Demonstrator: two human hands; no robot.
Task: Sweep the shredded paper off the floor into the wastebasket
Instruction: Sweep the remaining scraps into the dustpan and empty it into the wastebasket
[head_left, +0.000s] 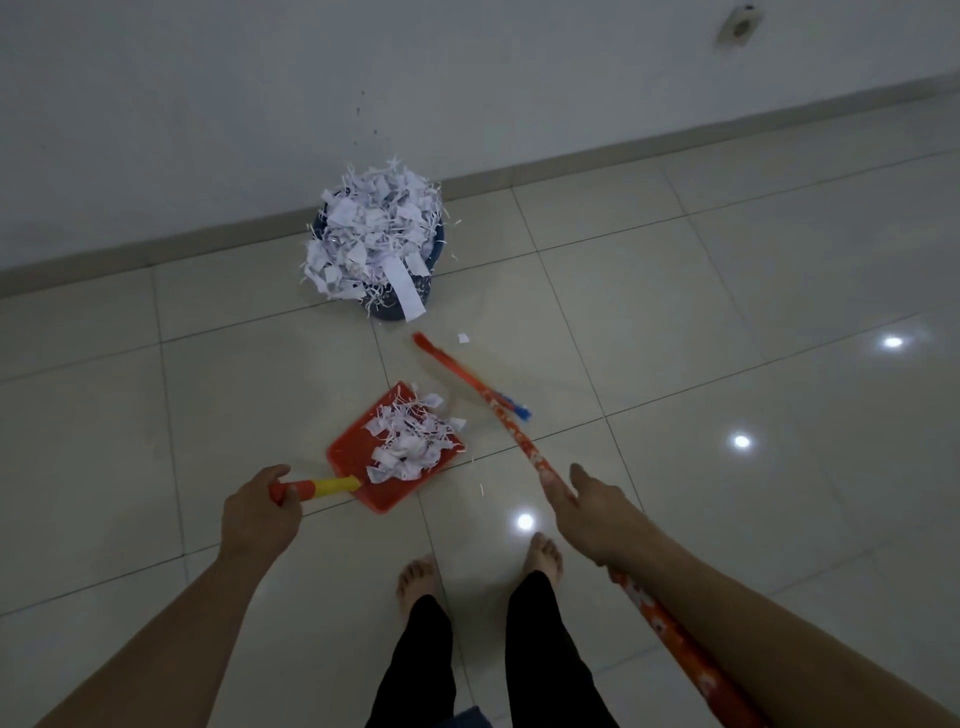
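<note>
Two hands are working: my left hand (258, 512) is gripping the dustpan (387, 457) handle, shredded paper (410, 440) piled in it at frame centre, my right hand (576, 512) is curling round the broom (511, 431), below the overflowing wastebasket (392, 306).

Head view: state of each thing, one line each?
wastebasket: upright, overfull, paper spilling over rim
dustpan: on floor, loaded with shredded paper
broom: head on floor beside dustpan
left hand: grips dustpan handle
right hand: holds broom stick
paper scrap: loose on floor
</note>
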